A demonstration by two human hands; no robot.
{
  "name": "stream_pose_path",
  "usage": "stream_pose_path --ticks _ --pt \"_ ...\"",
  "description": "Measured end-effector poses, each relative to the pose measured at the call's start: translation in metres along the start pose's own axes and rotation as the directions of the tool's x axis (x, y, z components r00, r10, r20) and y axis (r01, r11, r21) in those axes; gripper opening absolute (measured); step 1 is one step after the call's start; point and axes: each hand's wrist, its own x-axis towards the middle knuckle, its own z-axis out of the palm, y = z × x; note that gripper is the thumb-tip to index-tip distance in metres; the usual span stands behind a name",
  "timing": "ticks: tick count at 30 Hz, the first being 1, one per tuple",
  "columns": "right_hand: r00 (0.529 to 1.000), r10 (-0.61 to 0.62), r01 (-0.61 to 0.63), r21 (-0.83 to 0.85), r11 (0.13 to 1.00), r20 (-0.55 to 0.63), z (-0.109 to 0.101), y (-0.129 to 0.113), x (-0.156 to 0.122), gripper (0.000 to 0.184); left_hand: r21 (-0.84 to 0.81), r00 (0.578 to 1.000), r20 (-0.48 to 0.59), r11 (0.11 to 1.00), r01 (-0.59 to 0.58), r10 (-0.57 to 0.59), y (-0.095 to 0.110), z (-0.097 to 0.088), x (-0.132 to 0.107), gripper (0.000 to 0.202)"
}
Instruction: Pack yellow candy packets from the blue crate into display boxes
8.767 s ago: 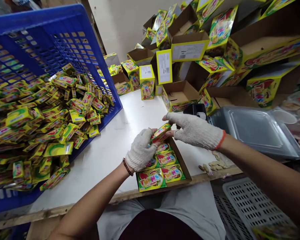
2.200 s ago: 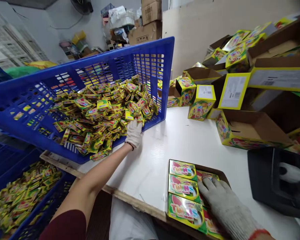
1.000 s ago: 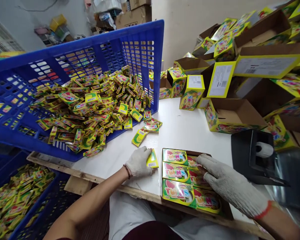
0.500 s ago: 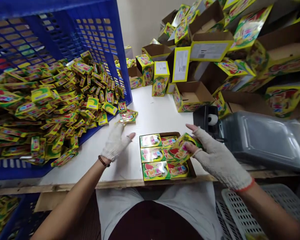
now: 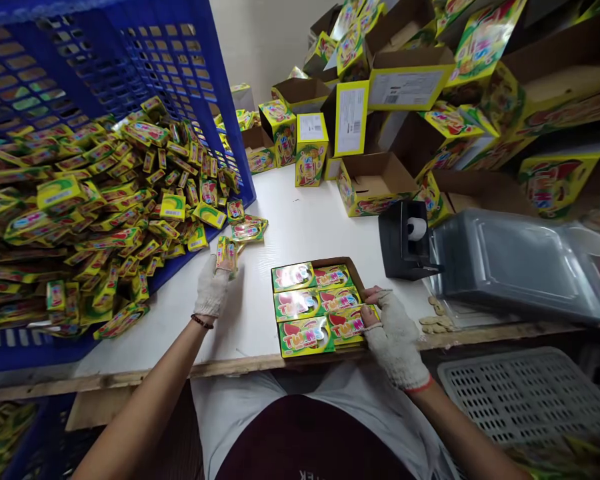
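Note:
An open brown carton (image 5: 351, 267) lies on the white table (image 5: 300, 227) near its front edge, filled with yellow-green candy packs (image 5: 300, 303) in two columns. My right hand (image 5: 391, 327), in a white knit glove, presses a pack (image 5: 351, 323) down into the carton's near right corner with closed fingers. My left hand (image 5: 214, 288), gloved too, is closed round an upright candy pack (image 5: 226, 253) just left of the carton. A small cluster of loose packs (image 5: 247, 229) lies on the table beyond my left hand.
A tilted blue plastic crate (image 5: 100, 60) at the left spills several candy packs (image 5: 105, 200). Empty yellow cartons (image 5: 375, 183) pile up at the back and right. A black tape dispenser (image 5: 405, 240) and a grey tray (image 5: 520, 267) sit to the right. A white lattice basket (image 5: 525, 393) is below.
My right hand has lowered its pack into the carton's near right corner. My left hand, open half a second ago, has closed round a pack from the table.

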Motion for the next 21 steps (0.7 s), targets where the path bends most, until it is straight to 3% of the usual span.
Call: stream_pose_path --ticks 3,6,8,12,16,17,18,21 --pt "0.994 -0.077 0.079 -0.020 0.997 0.075 0.000 0.000 0.001 0.007 -0.383 0.984 0.177 0.919 0.098 -0.031 0.030 0.013 -0.027 0.051" --pt "0.919 -0.301 0.331 -0.081 0.940 0.256 -0.003 0.001 0.001 0.010 -0.445 0.940 0.340 0.878 0.178 -0.018 0.056 0.031 -0.051 0.049" --pt "0.868 -0.343 0.425 -0.182 0.887 0.358 -0.005 0.000 0.001 0.016 -0.425 0.909 0.417 0.879 0.217 -0.023 0.069 0.043 -0.060 0.047" --pt "0.833 -0.174 0.439 -0.436 0.786 0.525 -0.007 -0.010 0.006 0.031 -0.411 0.863 0.506 0.876 0.251 -0.010 0.085 0.063 -0.069 0.049" --pt "0.739 -0.038 0.426 -0.422 0.800 0.673 -0.017 -0.021 0.021 0.038 -0.362 0.838 0.546 0.907 0.215 0.019 0.097 0.067 -0.070 0.048" --pt "0.744 -0.046 0.390 -0.377 0.840 0.667 -0.021 -0.023 0.026 0.037 -0.323 0.840 0.541 0.931 0.168 0.036 0.099 0.066 -0.070 0.046" --pt "0.781 -0.071 0.334 -0.318 0.887 0.621 -0.025 -0.025 0.032 0.035 -0.271 0.843 0.535 0.958 0.096 0.066 0.101 0.065 -0.070 0.042" --pt "0.923 -0.182 0.199 -0.016 0.980 0.339 -0.037 -0.034 0.048 0.042 -0.108 0.793 0.574 0.979 -0.174 0.204 0.110 0.066 -0.075 0.029"
